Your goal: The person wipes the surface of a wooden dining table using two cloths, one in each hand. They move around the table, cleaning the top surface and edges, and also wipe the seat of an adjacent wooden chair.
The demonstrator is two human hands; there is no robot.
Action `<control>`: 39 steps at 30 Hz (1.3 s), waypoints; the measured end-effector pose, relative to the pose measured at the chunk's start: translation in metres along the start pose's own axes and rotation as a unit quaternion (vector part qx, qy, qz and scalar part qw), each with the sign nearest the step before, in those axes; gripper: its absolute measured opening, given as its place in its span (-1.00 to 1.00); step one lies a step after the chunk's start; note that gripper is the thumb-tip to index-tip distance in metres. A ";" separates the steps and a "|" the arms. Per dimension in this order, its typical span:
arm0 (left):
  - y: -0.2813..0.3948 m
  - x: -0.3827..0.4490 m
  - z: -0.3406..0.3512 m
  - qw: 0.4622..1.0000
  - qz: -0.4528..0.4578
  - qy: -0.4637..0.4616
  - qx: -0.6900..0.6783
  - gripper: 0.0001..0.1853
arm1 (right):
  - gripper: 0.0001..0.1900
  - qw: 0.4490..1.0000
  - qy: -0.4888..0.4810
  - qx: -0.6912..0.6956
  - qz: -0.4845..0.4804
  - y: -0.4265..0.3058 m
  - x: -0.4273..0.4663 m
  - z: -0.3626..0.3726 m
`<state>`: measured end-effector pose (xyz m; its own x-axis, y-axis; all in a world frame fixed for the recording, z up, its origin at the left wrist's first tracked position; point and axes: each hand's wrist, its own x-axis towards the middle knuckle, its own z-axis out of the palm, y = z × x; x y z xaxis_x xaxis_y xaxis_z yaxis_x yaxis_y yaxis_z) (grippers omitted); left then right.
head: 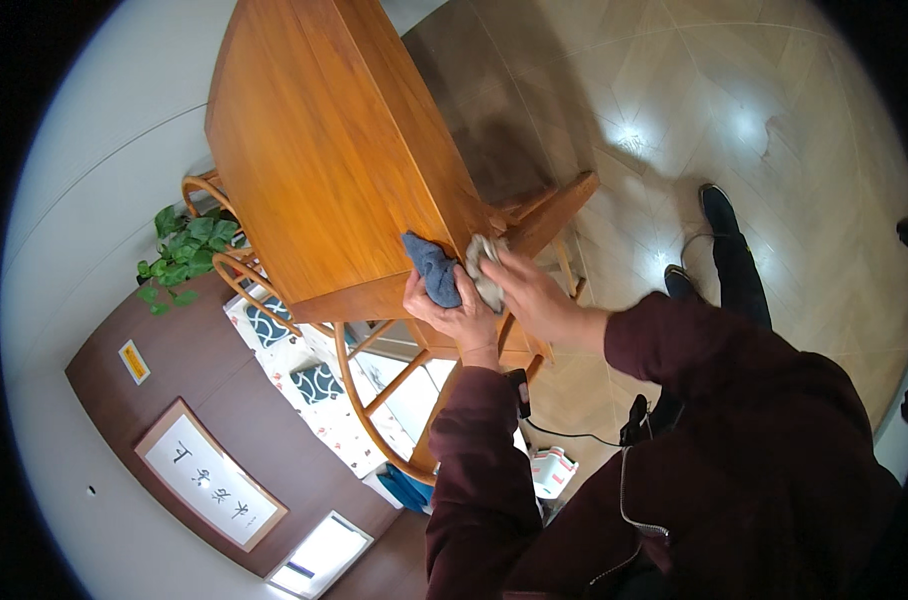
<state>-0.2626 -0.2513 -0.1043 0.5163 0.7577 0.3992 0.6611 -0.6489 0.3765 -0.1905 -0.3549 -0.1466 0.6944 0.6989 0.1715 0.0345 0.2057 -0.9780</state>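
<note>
A blue-grey cloth (436,271) is bunched in my left hand (457,311), at the corner of a wooden table (326,150). Part of this cloth lies on the tabletop near the edge. My right hand (532,289) presses a beige cloth (485,274) against the side of the table, just above a table leg (551,214). Both hands are close together, with the two cloths nearly touching. The fingers of my right hand are stretched out over the beige cloth, and the hand looks slightly blurred.
A wooden chair with a curved armrest (360,409) stands close to the table end. More curved chairs (240,270) and a green potted plant (187,247) are beyond the far side. A sofa with patterned cushions (316,382) lies behind. A black cord (574,433) hangs by my left sleeve.
</note>
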 end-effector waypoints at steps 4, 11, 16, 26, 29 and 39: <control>0.004 0.007 -0.001 0.999 0.009 0.001 0.041 -0.59 | -0.45 0.999 -0.019 -0.035 0.012 0.006 0.007 -0.001; 0.015 0.021 0.016 0.985 -0.019 0.036 0.166 -0.55 | -0.53 0.994 0.075 -0.053 -0.054 0.035 0.131 0.000; 0.018 0.020 0.016 0.987 -0.026 0.027 0.155 -0.54 | -0.49 1.000 0.015 -0.011 0.018 0.031 0.064 -0.004; 0.026 0.023 0.014 0.987 -0.040 0.002 0.154 -0.42 | -0.50 0.998 0.046 -0.010 0.036 0.051 0.090 -0.003; 0.022 0.022 0.012 0.987 -0.048 -0.007 0.153 -0.42 | -0.49 0.999 0.033 0.003 0.042 0.059 0.119 -0.007; 0.021 0.024 0.011 0.994 -0.077 0.000 0.076 -0.51 | -0.48 0.996 -0.064 0.033 0.052 0.005 0.022 -0.014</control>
<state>-0.2305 -0.2459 -0.0965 0.4026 0.8470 0.3472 0.8072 -0.5074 0.3017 -0.1646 -0.3480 -0.1494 0.5949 0.7991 0.0873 -0.0836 0.1695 -0.9820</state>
